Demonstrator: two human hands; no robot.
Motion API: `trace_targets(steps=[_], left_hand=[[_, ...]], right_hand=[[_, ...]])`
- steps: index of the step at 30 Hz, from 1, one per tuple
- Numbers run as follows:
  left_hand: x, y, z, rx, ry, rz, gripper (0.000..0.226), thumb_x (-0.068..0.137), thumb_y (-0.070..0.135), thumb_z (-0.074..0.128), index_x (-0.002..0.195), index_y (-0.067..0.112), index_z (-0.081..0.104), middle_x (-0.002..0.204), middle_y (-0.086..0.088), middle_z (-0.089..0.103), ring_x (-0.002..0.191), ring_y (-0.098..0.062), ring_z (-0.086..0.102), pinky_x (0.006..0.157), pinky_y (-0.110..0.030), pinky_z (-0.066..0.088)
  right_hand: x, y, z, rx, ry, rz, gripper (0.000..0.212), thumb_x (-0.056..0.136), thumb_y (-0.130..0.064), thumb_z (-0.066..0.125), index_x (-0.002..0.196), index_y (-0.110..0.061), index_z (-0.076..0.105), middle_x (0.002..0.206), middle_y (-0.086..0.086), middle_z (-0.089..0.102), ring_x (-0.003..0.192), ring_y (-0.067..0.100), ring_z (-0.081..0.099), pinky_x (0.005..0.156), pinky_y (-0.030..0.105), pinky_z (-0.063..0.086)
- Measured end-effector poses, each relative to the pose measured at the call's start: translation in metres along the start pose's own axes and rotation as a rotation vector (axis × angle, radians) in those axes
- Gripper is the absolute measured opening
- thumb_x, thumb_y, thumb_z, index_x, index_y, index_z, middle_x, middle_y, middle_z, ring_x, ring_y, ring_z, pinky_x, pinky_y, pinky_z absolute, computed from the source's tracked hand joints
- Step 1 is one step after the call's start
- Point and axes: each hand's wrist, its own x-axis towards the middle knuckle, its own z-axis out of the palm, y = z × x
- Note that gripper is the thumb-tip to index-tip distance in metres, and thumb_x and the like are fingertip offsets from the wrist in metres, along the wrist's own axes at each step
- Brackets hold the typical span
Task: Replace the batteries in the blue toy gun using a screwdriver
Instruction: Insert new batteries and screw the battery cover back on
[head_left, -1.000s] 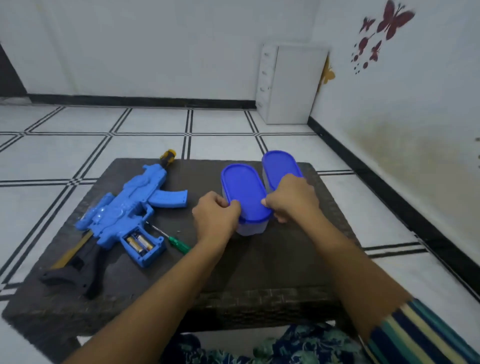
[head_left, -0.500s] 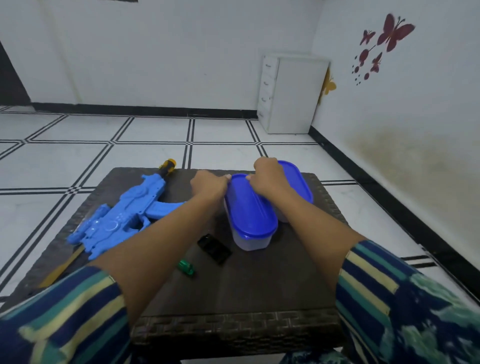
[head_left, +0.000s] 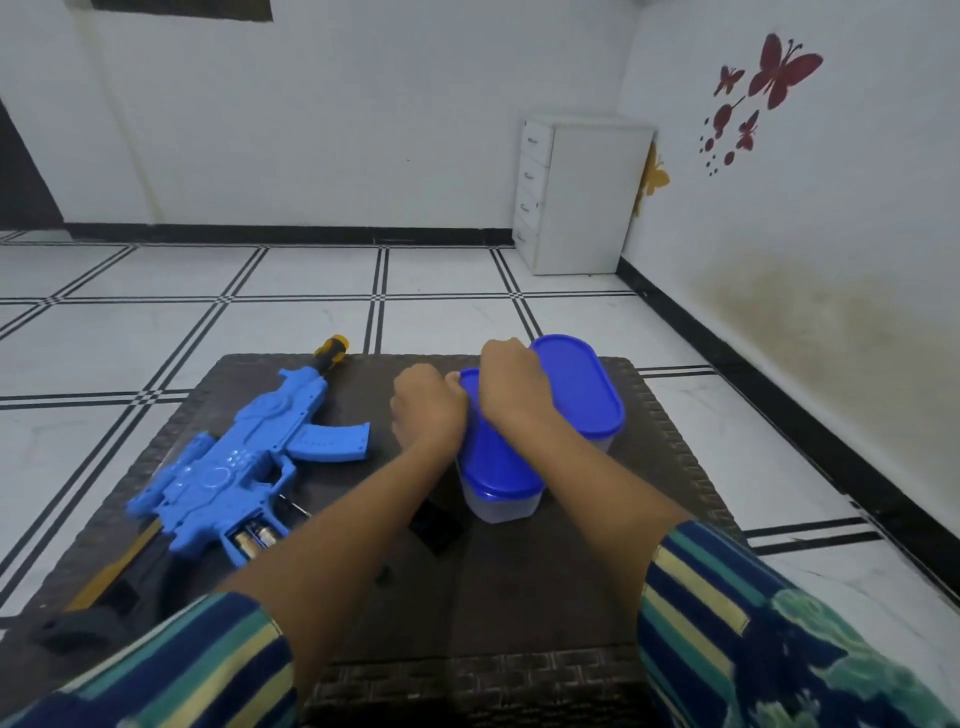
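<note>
The blue toy gun (head_left: 244, 462) lies on the left of the dark woven table (head_left: 670, 467), its battery bay open near me with batteries (head_left: 254, 536) showing inside. A clear container with a blue lid (head_left: 496, 470) stands at the table's middle. My left hand (head_left: 428, 413) grips the lid's far left edge, and my right hand (head_left: 511, 384) grips its far end from above. The black battery cover (head_left: 436, 527) lies between my forearms. My left forearm hides most of the screwdriver; only its metal shaft (head_left: 296, 508) shows.
A second blue-lidded container (head_left: 582, 387) stands right behind the first. A white drawer unit (head_left: 582, 192) stands in the far corner by the right wall. White tiled floor surrounds the table.
Both hands slid from the lid's near end to its far end. The camera view tilted up and moved forward, so my sleeves are now in view.
</note>
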Motion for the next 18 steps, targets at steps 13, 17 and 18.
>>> trace_targets(steps=[13,17,18], left_hand=[[-0.034,-0.037,-0.132,0.173,-0.038,0.435,0.023,0.089,0.031,0.059,0.08,0.013,0.069,0.071,0.0,0.064,0.072,-0.018,0.057,0.066,-0.028,0.039],[-0.06,-0.081,-0.184,0.237,-0.065,0.408,0.011,0.085,0.024,0.065,0.081,0.016,0.072,0.076,0.003,0.065,0.078,-0.016,0.062,0.068,-0.026,0.036],[-0.065,-0.095,-0.191,0.25,-0.06,0.387,0.008,0.084,0.023,0.066,0.083,0.019,0.072,0.08,0.003,0.066,0.083,-0.018,0.063,0.071,-0.028,0.04]], right_hand=[[-0.08,-0.005,0.03,-0.048,-0.154,-0.038,0.06,0.104,-0.032,0.037,0.152,0.0,0.019,0.161,0.017,0.015,0.15,0.032,0.009,0.123,0.043,0.009],[-0.062,-0.005,0.036,-0.05,-0.118,-0.024,0.057,0.105,-0.029,0.037,0.151,0.0,0.022,0.161,0.017,0.017,0.15,0.031,0.011,0.123,0.041,0.008],[-0.061,-0.006,0.036,-0.072,-0.093,-0.032,0.056,0.104,-0.029,0.039,0.15,0.0,0.026,0.16,0.017,0.02,0.149,0.031,0.014,0.123,0.041,0.008]])
